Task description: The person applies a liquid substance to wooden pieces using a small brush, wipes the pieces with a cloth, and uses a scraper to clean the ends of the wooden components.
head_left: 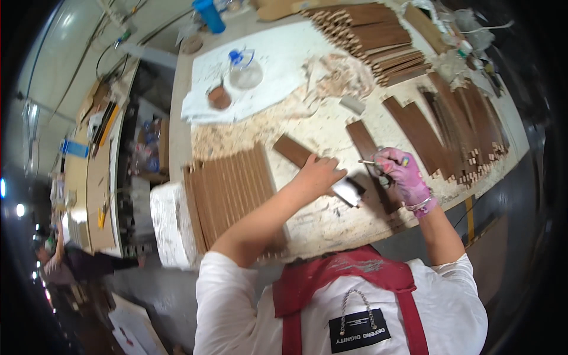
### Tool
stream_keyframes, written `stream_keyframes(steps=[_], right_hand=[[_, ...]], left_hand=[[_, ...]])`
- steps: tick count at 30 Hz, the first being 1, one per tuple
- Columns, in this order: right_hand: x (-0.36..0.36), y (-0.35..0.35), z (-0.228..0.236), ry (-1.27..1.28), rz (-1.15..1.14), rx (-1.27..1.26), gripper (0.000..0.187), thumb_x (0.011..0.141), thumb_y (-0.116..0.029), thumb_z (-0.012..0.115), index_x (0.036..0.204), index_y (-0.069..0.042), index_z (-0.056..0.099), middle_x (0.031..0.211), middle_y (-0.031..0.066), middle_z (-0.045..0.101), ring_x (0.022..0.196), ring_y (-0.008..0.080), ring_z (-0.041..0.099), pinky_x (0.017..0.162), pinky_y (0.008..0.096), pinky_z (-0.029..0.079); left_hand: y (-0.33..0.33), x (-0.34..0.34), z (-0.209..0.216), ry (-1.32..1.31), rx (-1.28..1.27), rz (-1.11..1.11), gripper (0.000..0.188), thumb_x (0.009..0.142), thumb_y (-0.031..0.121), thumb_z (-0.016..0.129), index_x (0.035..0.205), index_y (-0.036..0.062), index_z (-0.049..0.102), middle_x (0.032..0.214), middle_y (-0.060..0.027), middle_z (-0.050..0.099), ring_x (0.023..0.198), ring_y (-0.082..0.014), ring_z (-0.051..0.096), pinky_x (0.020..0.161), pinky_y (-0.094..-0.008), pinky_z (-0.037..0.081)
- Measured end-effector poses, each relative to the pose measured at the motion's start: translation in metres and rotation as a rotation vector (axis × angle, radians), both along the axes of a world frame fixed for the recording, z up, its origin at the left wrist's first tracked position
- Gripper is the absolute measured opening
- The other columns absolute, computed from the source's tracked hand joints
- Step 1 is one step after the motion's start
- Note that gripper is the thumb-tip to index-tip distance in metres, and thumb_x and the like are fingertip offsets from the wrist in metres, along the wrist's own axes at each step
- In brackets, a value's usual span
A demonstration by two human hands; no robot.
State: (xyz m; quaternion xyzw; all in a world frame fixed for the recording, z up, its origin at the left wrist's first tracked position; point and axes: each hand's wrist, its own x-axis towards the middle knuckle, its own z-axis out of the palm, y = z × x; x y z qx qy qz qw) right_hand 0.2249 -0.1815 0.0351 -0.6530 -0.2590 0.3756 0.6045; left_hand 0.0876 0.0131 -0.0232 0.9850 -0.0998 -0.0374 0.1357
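Note:
My bare left hand (319, 176) is closed over the middle of a brown wooden slat (291, 149), fingers across its face. The lower end of that slat shines with reflected light. My right hand (405, 177), in a stained pink glove, pinches a thin pale stick (367, 161) whose tip points left; whether it is a brush I cannot tell. Under the right hand lies a second brown slat (362, 136), partly covered by the glove. To the left, a row of brown slats (228, 192) lies side by side against a white block (171, 222).
More slats with pale pegged ends (414, 124) spread along the right, and a stack (378, 26) stands at the back. A crumpled stained cloth (337, 80), a small grey block (352, 105), a brown cup (219, 97) and a clear container (246, 74) sit farther off. Another person (65, 260) is far left.

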Motion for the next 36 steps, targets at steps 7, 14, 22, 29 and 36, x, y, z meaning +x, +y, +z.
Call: stream_keyframes(steps=[7,14,22,29,36], right_hand=[[0.007,-0.039,0.010,0.340,-0.204,0.184,0.017,0.085,-0.017,0.065,0.090,-0.001,0.060,0.075,0.0019,0.057,0.060,0.0079,0.050,0.051,0.0211,0.040],[-0.006,-0.102,-0.006,0.360,-0.493,0.156,0.018,0.087,-0.017,0.062,0.094,0.000,0.060,0.071,0.0026,0.057,0.054,0.0074,0.048,0.047,0.0197,0.039],[0.017,-0.146,-0.022,0.466,-0.543,0.216,0.017,0.088,-0.019,0.062,0.095,-0.004,0.058,0.072,0.0024,0.059,0.051,0.0069,0.050,0.041,0.0183,0.039],[0.015,-0.155,-0.014,0.503,-0.563,0.179,0.013,0.089,-0.017,0.060,0.093,-0.005,0.057,0.072,0.0021,0.060,0.052,0.0068,0.051,0.040,0.0185,0.040],[0.011,-0.165,-0.025,0.530,-0.713,0.144,0.008,0.089,-0.013,0.059,0.091,-0.005,0.056,0.072,0.0034,0.061,0.055,0.0076,0.056,0.043,0.0173,0.044]], left_hand=[[0.024,-0.012,0.010,0.004,0.126,0.049,0.073,0.068,0.022,0.076,0.133,0.0154,0.042,0.123,-0.0118,0.048,0.118,-0.0277,0.045,0.095,-0.0473,0.035],[0.047,-0.001,0.026,-0.023,0.078,-0.052,0.050,0.074,0.024,0.069,0.119,0.0106,0.052,0.107,-0.0103,0.054,0.103,-0.0280,0.055,0.087,-0.0405,0.042],[0.077,0.070,0.102,-0.246,-0.219,0.657,0.057,0.076,0.040,0.069,0.114,-0.0004,0.053,0.103,-0.0217,0.055,0.094,-0.0363,0.057,0.081,-0.0413,0.046],[0.145,0.142,0.057,-0.268,-0.177,1.003,0.065,0.073,0.051,0.066,0.103,-0.0055,0.053,0.105,-0.0237,0.057,0.095,-0.0377,0.059,0.079,-0.0432,0.048],[0.197,0.202,-0.002,-0.257,-0.071,1.160,0.061,0.074,0.047,0.067,0.104,-0.0044,0.054,0.105,-0.0239,0.058,0.098,-0.0380,0.059,0.082,-0.0446,0.049]])
